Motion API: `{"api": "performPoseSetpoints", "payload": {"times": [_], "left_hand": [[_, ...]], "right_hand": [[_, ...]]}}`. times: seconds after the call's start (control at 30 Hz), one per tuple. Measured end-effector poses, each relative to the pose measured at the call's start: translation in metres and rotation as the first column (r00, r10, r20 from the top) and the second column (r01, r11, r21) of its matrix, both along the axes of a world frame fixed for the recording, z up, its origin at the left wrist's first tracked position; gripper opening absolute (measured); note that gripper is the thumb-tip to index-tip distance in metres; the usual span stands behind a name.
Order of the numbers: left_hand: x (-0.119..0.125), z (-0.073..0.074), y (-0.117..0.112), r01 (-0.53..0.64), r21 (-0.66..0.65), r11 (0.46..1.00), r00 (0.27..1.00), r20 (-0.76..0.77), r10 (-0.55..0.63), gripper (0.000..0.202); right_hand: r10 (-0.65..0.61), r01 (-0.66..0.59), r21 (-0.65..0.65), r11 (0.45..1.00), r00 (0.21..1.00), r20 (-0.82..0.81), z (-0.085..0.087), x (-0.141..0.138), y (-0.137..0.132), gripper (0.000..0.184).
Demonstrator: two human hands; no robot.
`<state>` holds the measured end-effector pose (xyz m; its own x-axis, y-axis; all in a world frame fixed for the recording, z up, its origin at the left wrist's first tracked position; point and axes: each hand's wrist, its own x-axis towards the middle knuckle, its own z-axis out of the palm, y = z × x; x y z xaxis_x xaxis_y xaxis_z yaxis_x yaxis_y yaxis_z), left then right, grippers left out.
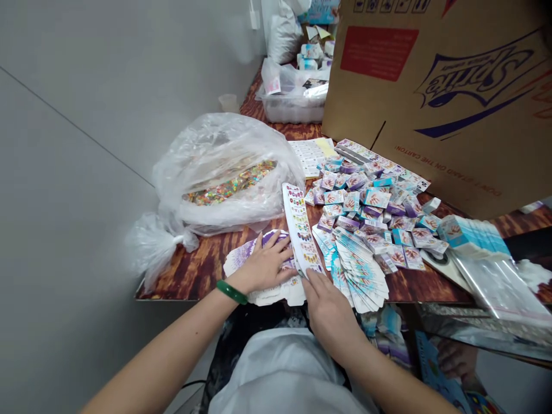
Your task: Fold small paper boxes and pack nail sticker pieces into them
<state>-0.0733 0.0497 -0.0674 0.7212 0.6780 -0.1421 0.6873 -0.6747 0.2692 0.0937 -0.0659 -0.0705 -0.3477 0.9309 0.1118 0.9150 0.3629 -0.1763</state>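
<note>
Presently, in the head view, both forearms reach forward from the lower corners and converge at the table's (183, 282) near edge. The left hand (268, 265) lies palm down, fingers spread and pointing ahead, over the purple cards (241, 256); a green bangle (232, 292) circles its wrist. Its fingertips are beside the strip (302, 230); whether they touch it cannot be told.

The right hand (325, 305) is turned inward, back uppermost, fingers closed on the strip's near end; its thumb placement is unclear. The strip, printed with small coloured motifs, extends forward from that grip, between the two hands.

Noted just right of the right hand: fanned blue cards (357, 270). Beyond them: a pile of small boxes (366, 201), backed by a carton (431, 115). Ahead of the left hand: an open plastic bag (228, 138) with multicoloured contents.
</note>
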Motion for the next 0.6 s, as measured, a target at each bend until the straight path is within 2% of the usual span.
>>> {"api": "performPoseSetpoints", "payload": {"times": [0.1,0.2,0.27,0.33,0.4,0.5,0.6], "left_hand": [[-0.005,0.003,-0.002,0.001,-0.026,1.000,1.000,0.020,0.000,0.054],[-0.015,0.007,-0.001,-0.044,-0.027,0.999,0.995,0.089,0.047,0.059],[-0.025,0.007,0.002,-0.168,0.002,0.986,0.973,0.158,0.166,0.064],[-0.037,0.006,0.006,-0.341,0.001,0.940,0.922,0.194,0.335,0.065],[-0.049,0.003,0.008,-0.479,-0.029,0.877,0.867,0.140,0.478,0.064],[-0.058,-0.001,0.010,-0.567,-0.038,0.823,0.823,0.009,0.568,0.065],[-0.059,-0.001,0.009,-0.595,-0.030,0.803,0.804,-0.038,0.594,0.068]], "right_hand": [[-0.098,0.107,-0.108,0.988,0.991,0.087,0.008,-0.006,0.005,0.040],[-0.131,0.152,-0.172,0.973,0.983,0.126,0.019,-0.010,0.010,0.036],[-0.123,0.144,-0.192,0.971,0.985,0.118,0.021,-0.016,0.013,0.033],[-0.094,0.106,-0.192,0.976,0.993,0.072,0.019,-0.025,0.015,0.034],[-0.076,0.077,-0.191,0.979,0.997,0.015,0.013,-0.035,0.015,0.043],[-0.086,0.084,-0.229,0.970,0.996,-0.001,0.001,-0.047,0.016,0.071],[-0.077,0.074,-0.247,0.966,0.997,0.001,-0.006,-0.045,0.017,0.070]]}}
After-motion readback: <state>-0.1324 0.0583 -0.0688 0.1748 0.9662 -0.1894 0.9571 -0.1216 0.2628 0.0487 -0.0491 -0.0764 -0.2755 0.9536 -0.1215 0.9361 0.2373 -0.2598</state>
